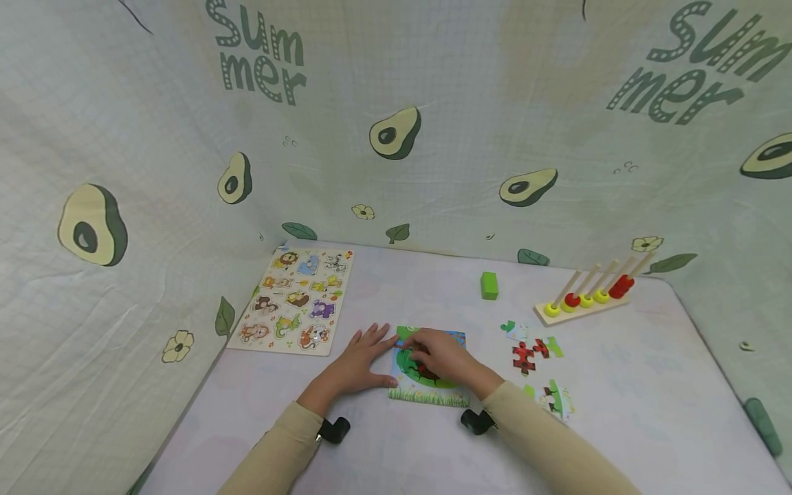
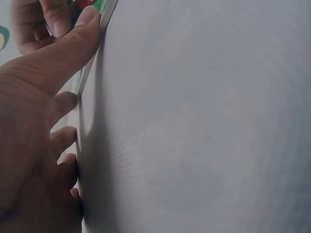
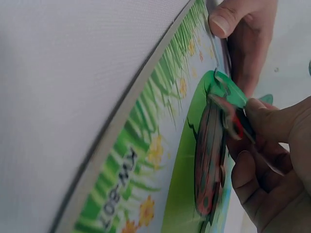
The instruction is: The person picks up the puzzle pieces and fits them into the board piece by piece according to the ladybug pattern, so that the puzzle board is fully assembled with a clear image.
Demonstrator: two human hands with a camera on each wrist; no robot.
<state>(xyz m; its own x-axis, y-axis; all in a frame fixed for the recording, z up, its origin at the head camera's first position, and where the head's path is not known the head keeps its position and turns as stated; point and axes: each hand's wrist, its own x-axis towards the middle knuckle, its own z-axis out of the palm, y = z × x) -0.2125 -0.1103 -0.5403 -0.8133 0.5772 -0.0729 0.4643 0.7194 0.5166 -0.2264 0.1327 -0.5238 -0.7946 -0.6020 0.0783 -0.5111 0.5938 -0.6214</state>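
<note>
My left hand (image 1: pixel 365 361) lies at the left side of a flat picture-puzzle board (image 1: pixel 427 397), fingers spread and thumb on its edge. In the left wrist view that thumb touches the rim of the board. Over the board, my right hand (image 1: pixel 442 357) pinches a jigsaw piece (image 3: pixel 232 90) with green and red on it, between thumb and fingers. The piece is tilted above the printed beetle-like picture (image 3: pixel 208 160), partly hidden by the fingers. Printed grass and flowers run along the board's near edge.
Several loose jigsaw pieces (image 1: pixel 523 357) lie right of the board, some partly behind the right sleeve. Farther back are a green block (image 1: pixel 489 286) and a wooden bead stand (image 1: pixel 581 313). An animal puzzle board (image 1: pixel 291 302) lies at the back left, near the cloth wall.
</note>
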